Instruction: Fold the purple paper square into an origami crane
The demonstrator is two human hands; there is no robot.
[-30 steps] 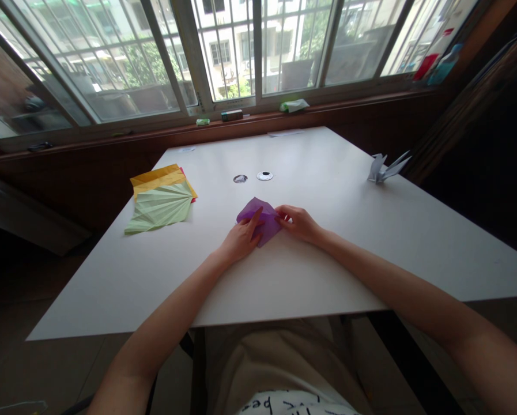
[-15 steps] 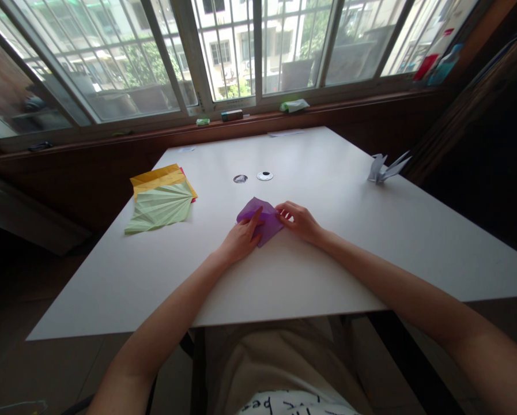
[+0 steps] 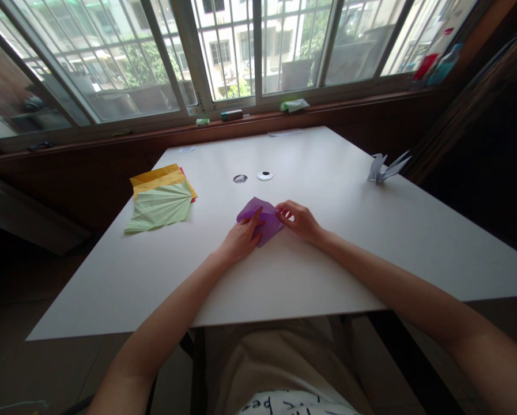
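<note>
The left hand (image 3: 240, 237) lies flat on the folded purple paper sheet (image 3: 260, 217), fingers stretched out and pressing it down onto the white table (image 3: 284, 271); it pins the paper and does not pinch it. The right hand (image 3: 298, 219) sits at the paper's right corner with its fingers curled, the fingertips (image 3: 279, 212) touching the edge there. I cannot tell if they pinch a flap or only rest on it.

The purple paper lies near the middle of the table, a little toward the near edge. Its long way runs slanted, from a point at the near right up to the far left. From the left hand the paper pokes out ahead, toward the far edge. From the right hand it lies to the left. Both hands touch it, so neither one is nearer.

A stack of pleated green and yellow paper sheets (image 3: 161, 199) lies by the table's left edge, well apart from the hands. A pale folded paper crane (image 3: 385, 168) stands by the far right corner. Two small round holes (image 3: 253, 177) sit just beyond the purple paper.
</note>
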